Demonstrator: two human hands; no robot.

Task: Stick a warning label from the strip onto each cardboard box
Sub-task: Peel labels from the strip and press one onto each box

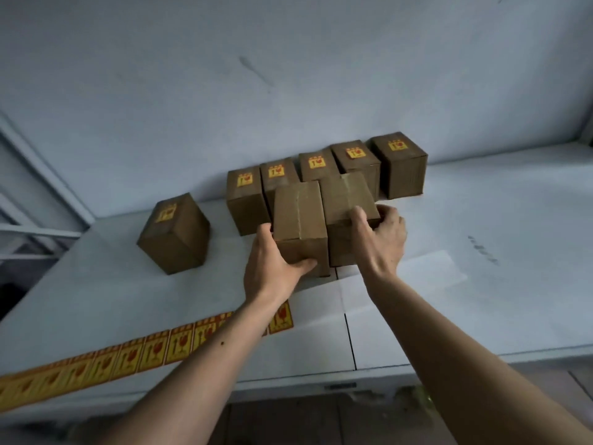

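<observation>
Two plain cardboard boxes stand side by side at the middle of the white table (481, 284), neither with a label on top. My left hand (272, 268) grips the left plain box (298, 216) at its left side and front. My right hand (380, 239) grips the right plain box (346, 195) over its top right edge. Behind them runs a row of several boxes with yellow and red labels (399, 165). One more labelled box (175, 232) stands apart at the left. The label strip (128, 354) lies along the near left edge, partly under my left forearm.
A pale wall rises right behind the row of boxes. White backing paper (401, 303) lies on the table beneath and to the right of my hands. A metal frame (38, 232) stands off the table's left side. The table's front edge runs close beneath my forearms.
</observation>
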